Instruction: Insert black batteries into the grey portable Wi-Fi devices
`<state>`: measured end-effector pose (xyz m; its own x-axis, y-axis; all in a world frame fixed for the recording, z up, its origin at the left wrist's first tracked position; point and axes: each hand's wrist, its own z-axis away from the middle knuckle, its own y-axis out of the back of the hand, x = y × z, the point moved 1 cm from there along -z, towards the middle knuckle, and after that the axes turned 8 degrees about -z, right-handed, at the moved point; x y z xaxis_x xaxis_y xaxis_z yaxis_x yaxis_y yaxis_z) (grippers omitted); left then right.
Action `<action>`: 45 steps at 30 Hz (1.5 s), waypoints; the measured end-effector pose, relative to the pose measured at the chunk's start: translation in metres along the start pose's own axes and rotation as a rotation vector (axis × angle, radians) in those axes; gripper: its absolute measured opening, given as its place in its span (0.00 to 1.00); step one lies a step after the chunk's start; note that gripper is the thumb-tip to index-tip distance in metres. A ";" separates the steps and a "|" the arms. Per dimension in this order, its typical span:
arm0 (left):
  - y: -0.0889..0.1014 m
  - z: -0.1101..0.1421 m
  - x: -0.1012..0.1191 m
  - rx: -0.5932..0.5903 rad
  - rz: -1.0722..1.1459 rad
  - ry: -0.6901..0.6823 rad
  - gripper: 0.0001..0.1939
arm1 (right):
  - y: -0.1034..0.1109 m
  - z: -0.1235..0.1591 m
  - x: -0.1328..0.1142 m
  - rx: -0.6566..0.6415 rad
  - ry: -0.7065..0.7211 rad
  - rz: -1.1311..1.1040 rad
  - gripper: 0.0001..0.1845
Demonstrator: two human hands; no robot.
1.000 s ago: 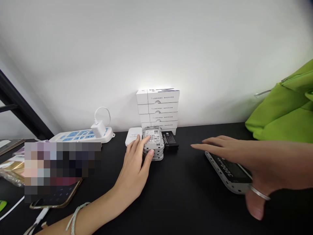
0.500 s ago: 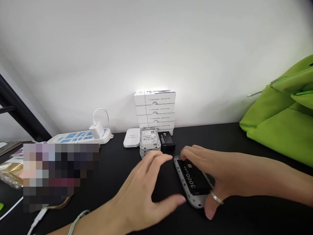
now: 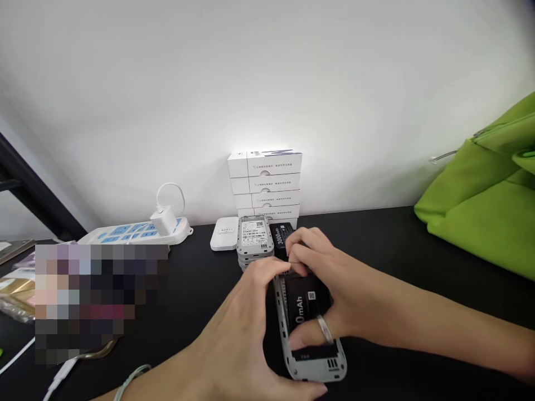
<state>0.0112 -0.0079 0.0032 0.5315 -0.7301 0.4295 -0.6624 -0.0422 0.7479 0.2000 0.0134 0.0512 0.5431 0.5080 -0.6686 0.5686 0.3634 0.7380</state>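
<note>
A grey device shell (image 3: 315, 368) with slots around its rim lies on the table, a black battery (image 3: 311, 301) marked "mAh" in its recess. My left hand (image 3: 234, 328) spans the shell lengthwise, fingertips at the far end and thumb at the near end. Over the battery arches my right hand (image 3: 334, 278), its thumb pressing on the battery's face and its fingers bent at the far end. That hand hides part of the lettering and the battery's right side. Whether the battery sits fully flat in the recess I cannot tell.
Behind my hands stand stacked grey shells (image 3: 256, 236), white covers (image 3: 224, 234), black batteries (image 3: 283, 231) and white boxes (image 3: 267, 184). At left are a power strip (image 3: 179, 231) with a charger (image 3: 163, 220) and a cable (image 3: 62, 376); a green bag (image 3: 480, 211) is at right.
The shell has shifted left and turned more upright in view. My left hand has closed on its ends. My right thumb has moved from beside the shell onto the battery.
</note>
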 end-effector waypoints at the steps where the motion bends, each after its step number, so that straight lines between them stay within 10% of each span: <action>1: 0.001 0.000 -0.001 0.051 -0.016 -0.041 0.58 | 0.001 0.004 -0.004 0.018 0.037 -0.004 0.28; 8: 0.006 -0.003 -0.009 0.280 -0.158 -0.038 0.52 | 0.017 0.011 -0.014 0.053 0.023 -0.483 0.20; 13: 0.011 -0.009 -0.021 0.417 -0.285 0.158 0.44 | 0.034 -0.024 0.017 0.416 0.003 -0.890 0.18; 19: 0.007 -0.013 -0.042 0.140 -0.221 0.393 0.28 | 0.023 -0.038 0.060 0.330 -0.240 -0.733 0.17; 26: 0.002 -0.014 -0.049 0.090 -0.121 0.490 0.29 | 0.018 -0.043 0.081 0.194 -0.096 -0.346 0.26; 30: 0.005 -0.012 -0.041 0.240 -0.251 0.344 0.29 | 0.016 -0.038 0.071 0.328 0.035 -0.073 0.23; 33: 0.011 -0.009 -0.027 0.446 -0.372 -0.041 0.19 | 0.007 -0.027 0.047 0.404 0.215 0.044 0.08; 36: 0.010 -0.006 -0.017 0.274 -0.252 -0.330 0.02 | -0.012 -0.018 0.031 0.146 0.362 0.039 0.21; 40: 0.002 -0.007 -0.018 -0.281 -0.134 -0.143 0.08 | -0.033 -0.013 0.037 -0.100 0.400 0.111 0.12; 45: 0.000 -0.008 -0.018 -0.386 -0.157 -0.032 0.08 | -0.038 -0.013 0.047 -0.104 0.374 0.154 0.07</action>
<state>0.0059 0.0107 -0.0003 0.5897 -0.7560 0.2841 -0.3251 0.0998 0.9404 0.1954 0.0336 -0.0068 0.3445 0.8040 -0.4847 0.4224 0.3284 0.8448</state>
